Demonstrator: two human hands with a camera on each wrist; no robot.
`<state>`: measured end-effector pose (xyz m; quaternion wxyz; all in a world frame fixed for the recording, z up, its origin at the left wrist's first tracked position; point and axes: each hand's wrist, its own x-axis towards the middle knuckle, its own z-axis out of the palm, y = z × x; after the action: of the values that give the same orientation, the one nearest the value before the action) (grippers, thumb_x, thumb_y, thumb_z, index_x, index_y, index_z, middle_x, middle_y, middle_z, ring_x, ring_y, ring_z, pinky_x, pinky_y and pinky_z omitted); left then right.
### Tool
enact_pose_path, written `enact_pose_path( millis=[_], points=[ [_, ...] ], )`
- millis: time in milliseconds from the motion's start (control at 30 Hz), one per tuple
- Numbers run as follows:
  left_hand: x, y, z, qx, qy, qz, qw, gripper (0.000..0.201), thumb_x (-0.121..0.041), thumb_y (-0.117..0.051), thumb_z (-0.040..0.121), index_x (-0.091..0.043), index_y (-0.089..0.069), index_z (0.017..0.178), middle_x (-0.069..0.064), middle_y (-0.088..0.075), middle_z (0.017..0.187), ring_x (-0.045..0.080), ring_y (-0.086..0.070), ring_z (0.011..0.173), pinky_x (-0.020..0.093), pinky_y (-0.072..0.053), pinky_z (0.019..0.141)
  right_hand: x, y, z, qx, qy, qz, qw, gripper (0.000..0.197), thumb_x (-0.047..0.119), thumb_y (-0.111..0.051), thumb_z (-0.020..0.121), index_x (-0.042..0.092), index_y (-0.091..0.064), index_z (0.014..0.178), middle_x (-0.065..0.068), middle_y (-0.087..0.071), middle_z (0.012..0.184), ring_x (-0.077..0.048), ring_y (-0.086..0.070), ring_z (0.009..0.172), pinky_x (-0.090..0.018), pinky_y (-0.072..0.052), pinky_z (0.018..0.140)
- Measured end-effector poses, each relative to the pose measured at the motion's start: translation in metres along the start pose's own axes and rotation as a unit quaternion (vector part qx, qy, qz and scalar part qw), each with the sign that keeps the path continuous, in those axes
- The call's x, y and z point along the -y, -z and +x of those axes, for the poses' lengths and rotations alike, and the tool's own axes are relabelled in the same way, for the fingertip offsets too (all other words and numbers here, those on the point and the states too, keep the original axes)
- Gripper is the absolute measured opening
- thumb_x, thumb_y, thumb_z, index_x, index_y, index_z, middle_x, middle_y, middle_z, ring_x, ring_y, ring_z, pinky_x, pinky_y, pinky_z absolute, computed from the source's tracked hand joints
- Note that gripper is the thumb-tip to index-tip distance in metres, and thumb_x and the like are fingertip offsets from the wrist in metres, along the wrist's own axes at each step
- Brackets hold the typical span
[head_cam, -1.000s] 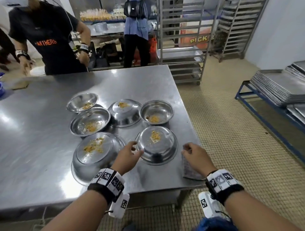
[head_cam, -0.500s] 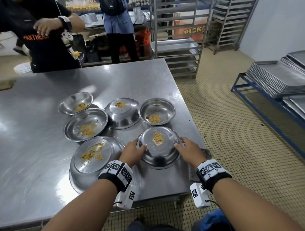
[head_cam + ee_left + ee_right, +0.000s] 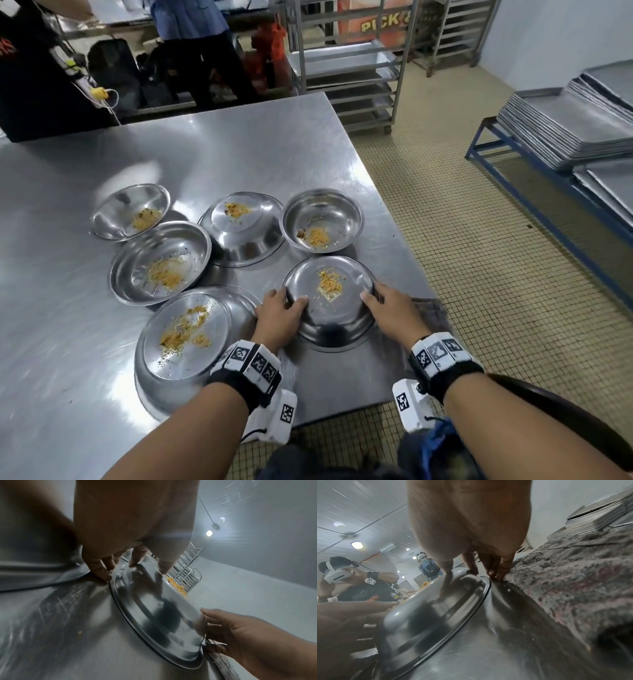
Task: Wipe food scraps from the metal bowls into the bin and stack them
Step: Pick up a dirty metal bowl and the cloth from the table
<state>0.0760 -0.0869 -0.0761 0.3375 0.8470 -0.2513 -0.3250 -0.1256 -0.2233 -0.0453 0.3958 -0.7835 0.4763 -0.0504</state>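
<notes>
Both hands have closed in since a second ago; left hand (image 3: 281,317) and right hand (image 3: 390,310) now pinch the upturned shiny steel bowl (image 3: 334,308) at lower centre, fingers curled on its rim; all six bowls unwiped, unstacked.

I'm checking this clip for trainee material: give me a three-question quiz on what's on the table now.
1. How many bowls are on the table?
2. True or false: the bowl between the left hand and right hand sits upside down.
3. What lies beside the right hand: A) cloth B) sponge C) brush?

Key: 1. six; 2. true, scraps lie on its upturned base; 3. A
</notes>
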Motion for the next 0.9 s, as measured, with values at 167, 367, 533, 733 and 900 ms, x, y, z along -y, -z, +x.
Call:
enact_pose_path(
  millis=[167,367,533,733,900],
  points=[
    [-0.015,0.007,-0.023,0.005,0.0,-0.113,0.994,0.016,-0.028,-0.07,0.096,-0.022,-0.073,0.111,0.002,-0.078,0.104,0.022,-0.074,0.1,0.048,-0.058,0.098,0.001,0.001,-0.003,-0.007,-0.005,0.027,1.0,0.034,0.041,-0.054,0.102,0.018,-0.066,0.125,-0.001,-0.07,0.113,-0.02,-0.063,0.104,-0.034,-0.048,0.091],
    [-0.019,0.008,-0.024,-0.009,0.017,-0.148,0.989,0.021,-0.018,-0.075,0.093,-0.02,-0.069,0.113,0.007,-0.074,0.109,0.024,-0.073,0.098,0.043,-0.059,0.096,0.007,0.005,0.004,-0.004,-0.031,0.072,0.997,0.029,0.036,-0.06,0.099,0.021,-0.065,0.124,0.005,-0.064,0.105,-0.018,-0.06,0.102,-0.031,-0.046,0.089],
    [-0.014,0.006,-0.018,-0.025,0.049,-0.217,0.975,0.043,-0.011,-0.079,0.09,-0.01,-0.061,0.129,0.011,-0.071,0.111,0.023,-0.071,0.095,0.034,-0.058,0.086,0.003,0.006,0.004,0.001,-0.021,0.102,0.995,0.025,0.033,-0.063,0.098,0.023,-0.067,0.121,0.005,-0.067,0.104,-0.018,-0.063,0.101,-0.035,-0.052,0.093],
    [-0.007,0.009,-0.013,-0.012,0.053,-0.308,0.95,0.053,-0.008,-0.08,0.09,-0.011,-0.051,0.134,0.007,-0.067,0.107,0.018,-0.069,0.09,0.027,-0.055,0.079,0.002,0.005,0.001,-0.006,-0.02,0.136,0.991,0.029,0.03,-0.063,0.1,0.021,-0.064,0.127,0.006,-0.065,0.107,-0.016,-0.061,0.103,-0.031,-0.049,0.092],
    [-0.005,0.008,-0.019,0.021,0.042,-0.36,0.932,0.022,0.0,-0.075,0.092,-0.012,-0.061,0.103,0.018,-0.073,0.1,0.012,-0.076,0.076,0.02,-0.059,0.066,0.003,0.003,0.001,0.001,-0.013,0.144,0.989,0.031,0.031,-0.063,0.099,0.021,-0.064,0.128,0.005,-0.066,0.112,-0.017,-0.062,0.108,-0.028,-0.047,0.092]
  ],
)
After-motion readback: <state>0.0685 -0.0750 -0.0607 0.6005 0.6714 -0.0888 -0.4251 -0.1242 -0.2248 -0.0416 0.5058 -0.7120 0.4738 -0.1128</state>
